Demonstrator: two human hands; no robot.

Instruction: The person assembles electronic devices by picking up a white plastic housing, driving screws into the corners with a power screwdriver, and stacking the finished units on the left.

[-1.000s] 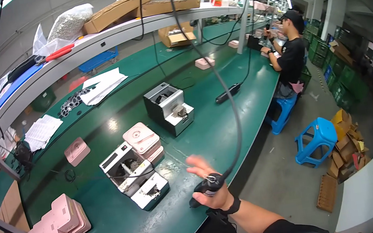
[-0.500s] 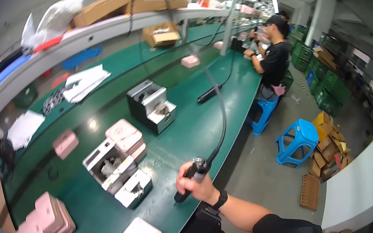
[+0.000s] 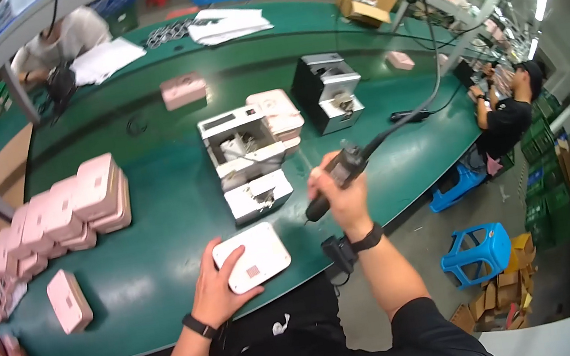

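While a long green workbench (image 3: 146, 289) hogs most of the view, there's a blue plastic stool (image 3: 498, 242) off its right side, and a row of stacked pale pink cases (image 3: 62, 209) on the left. A boxy white-and-dark machine (image 3: 240, 200) sits mid-bench. The right hand (image 3: 345, 202) has its fingers curled around a corded black power screwdriver (image 3: 349, 162), tip pointing down. Just left of that tip, not touching, is a whitish-pink rounded case (image 3: 264, 250) at the bench's near edge; the left hand (image 3: 215, 293) grips it, fingers spread, one lying across the top. Dark wristband (image 3: 199, 326) on that wrist, too.
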